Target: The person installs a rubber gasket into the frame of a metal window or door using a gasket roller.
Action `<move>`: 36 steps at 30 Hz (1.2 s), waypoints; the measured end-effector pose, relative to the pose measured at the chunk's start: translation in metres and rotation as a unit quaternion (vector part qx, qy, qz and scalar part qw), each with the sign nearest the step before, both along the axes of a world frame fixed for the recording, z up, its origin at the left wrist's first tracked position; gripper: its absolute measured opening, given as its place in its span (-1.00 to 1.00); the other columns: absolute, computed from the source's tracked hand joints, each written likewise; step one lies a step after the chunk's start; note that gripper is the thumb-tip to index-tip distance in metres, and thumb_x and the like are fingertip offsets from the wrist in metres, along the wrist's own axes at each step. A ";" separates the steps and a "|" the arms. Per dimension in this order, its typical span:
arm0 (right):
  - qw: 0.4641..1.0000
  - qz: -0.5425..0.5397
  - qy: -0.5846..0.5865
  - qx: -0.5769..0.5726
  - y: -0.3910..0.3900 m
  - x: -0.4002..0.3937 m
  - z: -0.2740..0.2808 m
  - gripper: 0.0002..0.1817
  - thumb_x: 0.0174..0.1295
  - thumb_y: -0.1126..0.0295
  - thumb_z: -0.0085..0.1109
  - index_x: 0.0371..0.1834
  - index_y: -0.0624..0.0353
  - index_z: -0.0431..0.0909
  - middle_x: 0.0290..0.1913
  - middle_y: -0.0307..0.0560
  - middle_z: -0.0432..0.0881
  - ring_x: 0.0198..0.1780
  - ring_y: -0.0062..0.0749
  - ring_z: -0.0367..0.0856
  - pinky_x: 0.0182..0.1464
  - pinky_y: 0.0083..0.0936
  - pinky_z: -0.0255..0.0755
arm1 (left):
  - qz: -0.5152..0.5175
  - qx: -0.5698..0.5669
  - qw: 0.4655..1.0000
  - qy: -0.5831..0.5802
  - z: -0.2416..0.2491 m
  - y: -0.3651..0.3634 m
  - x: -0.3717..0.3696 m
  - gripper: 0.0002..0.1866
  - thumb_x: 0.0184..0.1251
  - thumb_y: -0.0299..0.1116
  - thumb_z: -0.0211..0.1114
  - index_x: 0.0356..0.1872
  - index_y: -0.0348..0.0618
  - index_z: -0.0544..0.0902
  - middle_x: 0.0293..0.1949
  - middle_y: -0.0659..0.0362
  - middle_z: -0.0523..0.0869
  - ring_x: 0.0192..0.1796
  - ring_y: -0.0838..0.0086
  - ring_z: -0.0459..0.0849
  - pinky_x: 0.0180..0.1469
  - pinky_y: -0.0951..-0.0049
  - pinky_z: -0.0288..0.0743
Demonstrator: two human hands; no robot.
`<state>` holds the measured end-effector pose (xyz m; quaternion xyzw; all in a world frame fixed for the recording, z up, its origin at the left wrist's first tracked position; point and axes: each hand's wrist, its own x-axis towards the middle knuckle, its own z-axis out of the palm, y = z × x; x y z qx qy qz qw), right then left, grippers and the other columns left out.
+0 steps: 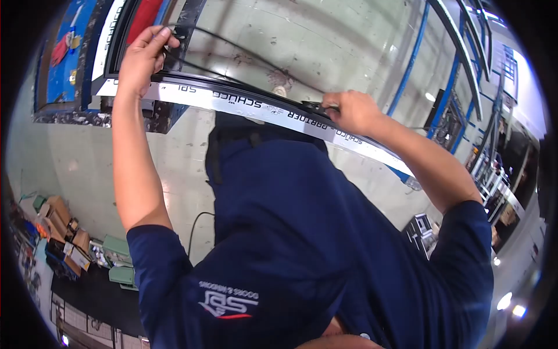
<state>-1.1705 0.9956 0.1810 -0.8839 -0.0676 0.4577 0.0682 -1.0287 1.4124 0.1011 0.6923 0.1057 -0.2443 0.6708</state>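
Observation:
A long black gasket strip (244, 50) loops between my two hands above the window frame profile (232, 103), which is dark with white printed protective film. At the frame's left corner, my left hand (150, 55) pinches the strip between thumb and fingers, raised over the profile. My right hand (353, 110) is closed around the strip's other end, right at the frame's inner edge. A small dark piece (314, 107) shows beside its fingertips, partly hidden by them. The lower strand runs down to the frame's groove between the hands.
The frame's left corner lies over a worn support (168, 116). A blue bench (75, 58) with small items stands at far left, and blue metal racks (407, 61) stand at right. Cardboard boxes (58, 218) and green cases (121, 274) are on the lower left.

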 end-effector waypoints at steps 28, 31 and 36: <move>0.998 -0.040 -0.038 0.008 0.101 0.031 -0.005 -0.82 0.37 0.22 0.16 -0.01 -0.19 0.66 -0.28 -0.03 0.78 -0.13 0.05 0.75 -0.09 -0.04 0.59 | -0.083 0.217 0.936 -0.263 -0.025 0.013 -0.015 -0.77 0.44 -0.32 0.28 -0.03 -0.14 0.79 -0.10 0.03 0.70 -0.05 0.12 0.71 0.05 0.28 0.55; 0.997 -0.027 -0.065 0.037 0.164 0.061 -0.023 -0.80 0.37 0.23 0.16 0.01 -0.19 0.66 -0.28 -0.03 0.78 -0.12 0.06 0.76 -0.05 -0.05 0.59 | -0.082 0.239 0.935 -0.247 -0.027 0.014 -0.019 -0.78 0.42 -0.28 0.30 -0.03 -0.05 0.81 -0.17 0.03 0.68 -0.09 0.10 0.70 0.04 0.24 0.56; 0.995 -0.023 -0.075 0.068 0.199 0.088 -0.012 -0.77 0.35 0.24 0.18 0.03 -0.18 0.68 -0.27 -0.01 0.78 -0.12 0.08 0.75 0.00 -0.06 0.60 | -0.058 0.298 0.918 -0.256 -0.026 0.018 -0.024 -0.80 0.38 -0.27 0.36 -0.07 -0.07 0.78 -0.18 0.02 0.69 -0.09 0.01 0.69 0.00 0.14 0.57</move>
